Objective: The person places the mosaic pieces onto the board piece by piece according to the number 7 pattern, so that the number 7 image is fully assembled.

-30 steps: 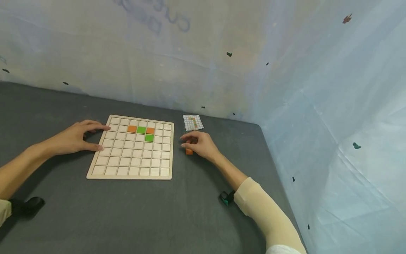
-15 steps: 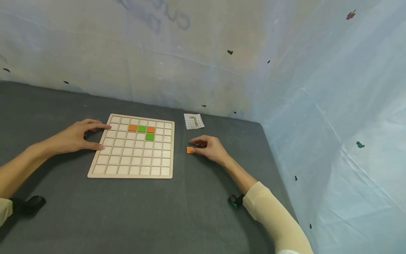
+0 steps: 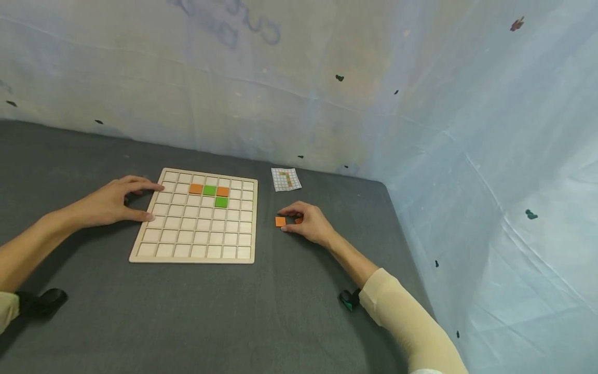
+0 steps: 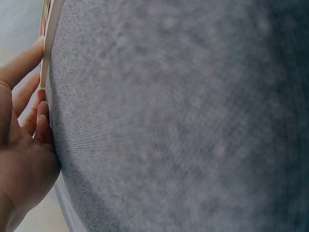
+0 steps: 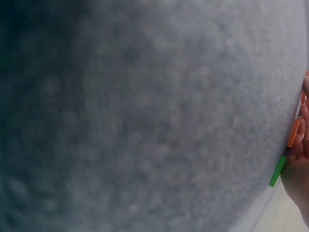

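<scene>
The left hand (image 3: 105,203), fingers relaxed and gripping nothing, rests thumb and fingertip on the edge of the board (image 3: 189,224), apparently steadying it. Between the hands, a strip of open table (image 3: 264,234) leaves room to slide or lift. At the right hand's (image 3: 312,224) fingertips lies an orange tile (image 3: 280,222); whether they pinch it cannot be told. Picking it out seems the step in hand; next likely calls for an edge pinch, then clearing the board's rim. Right of that hand, the table runs on to its edge.
</scene>
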`<action>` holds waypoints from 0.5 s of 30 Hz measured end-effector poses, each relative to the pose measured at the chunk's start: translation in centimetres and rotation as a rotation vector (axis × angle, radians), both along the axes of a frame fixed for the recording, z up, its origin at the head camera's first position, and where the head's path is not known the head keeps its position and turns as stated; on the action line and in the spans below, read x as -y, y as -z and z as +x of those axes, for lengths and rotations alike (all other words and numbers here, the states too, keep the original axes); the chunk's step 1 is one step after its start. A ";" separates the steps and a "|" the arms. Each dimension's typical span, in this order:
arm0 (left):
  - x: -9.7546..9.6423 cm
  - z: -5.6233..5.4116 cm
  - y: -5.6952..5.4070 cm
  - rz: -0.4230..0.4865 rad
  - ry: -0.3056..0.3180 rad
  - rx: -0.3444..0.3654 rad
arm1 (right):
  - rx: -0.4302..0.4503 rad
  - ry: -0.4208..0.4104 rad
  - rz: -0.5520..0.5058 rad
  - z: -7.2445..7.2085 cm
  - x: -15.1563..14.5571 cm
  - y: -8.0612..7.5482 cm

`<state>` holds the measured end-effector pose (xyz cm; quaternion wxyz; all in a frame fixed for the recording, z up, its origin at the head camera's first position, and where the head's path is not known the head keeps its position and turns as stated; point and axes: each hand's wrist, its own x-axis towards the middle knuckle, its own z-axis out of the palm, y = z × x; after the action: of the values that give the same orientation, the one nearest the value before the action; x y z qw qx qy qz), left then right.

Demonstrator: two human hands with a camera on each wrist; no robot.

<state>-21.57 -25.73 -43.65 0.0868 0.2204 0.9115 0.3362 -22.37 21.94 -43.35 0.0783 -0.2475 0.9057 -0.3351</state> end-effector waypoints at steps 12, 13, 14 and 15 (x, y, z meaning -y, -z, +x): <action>0.1 0.1 -0.2 -0.006 -0.008 0.015 | -0.037 -0.006 0.023 -0.3 0.1 0.0; 0.1 0.1 -0.2 -0.005 -0.011 0.016 | -0.026 -0.001 0.020 -0.4 0.2 -0.1; 0.2 0.1 -0.1 -0.004 -0.013 0.016 | -0.015 0.006 0.019 -0.5 0.2 -0.1; 0.2 0.1 -0.1 -0.007 -0.016 0.017 | 0.001 0.015 0.020 -0.5 0.2 -0.2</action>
<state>-21.52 -25.88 -43.50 0.0929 0.2100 0.9137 0.3354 -22.90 21.74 -43.17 0.0786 -0.2397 0.9109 -0.3264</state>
